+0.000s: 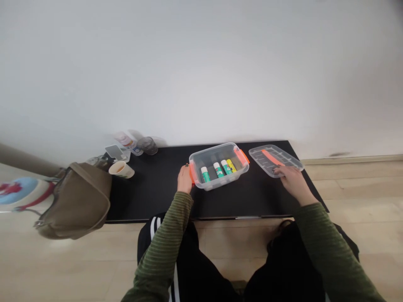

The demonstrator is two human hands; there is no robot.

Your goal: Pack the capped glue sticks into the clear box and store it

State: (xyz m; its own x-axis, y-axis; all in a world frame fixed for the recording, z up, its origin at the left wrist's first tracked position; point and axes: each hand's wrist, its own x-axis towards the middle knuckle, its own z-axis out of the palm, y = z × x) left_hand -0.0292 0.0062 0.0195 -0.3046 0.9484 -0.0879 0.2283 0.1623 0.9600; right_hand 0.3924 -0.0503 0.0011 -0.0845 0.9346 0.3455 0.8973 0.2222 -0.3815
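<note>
A clear plastic box (217, 183) with orange side latches stands open on the black table. Several glue sticks (218, 170) lie in it side by side, green with white caps, plus a yellow one (231, 165) at the right. My left hand (184, 179) is closed on the box's left end, at the orange latch; some fingers are hidden. Right of the box is its clear lid (264, 161), which carries an orange handle (272, 157). My right hand (292, 181) grips the lid's near edge, thumb and fingers together.
On the table's left (145, 201) are a paper cup (121, 169) with a drink, a dark glass (147, 145), a bottle (129, 143) and a small white stand (118, 153). A brown bag (82, 197) sits at the left end. Behind rises a white wall (201, 75).
</note>
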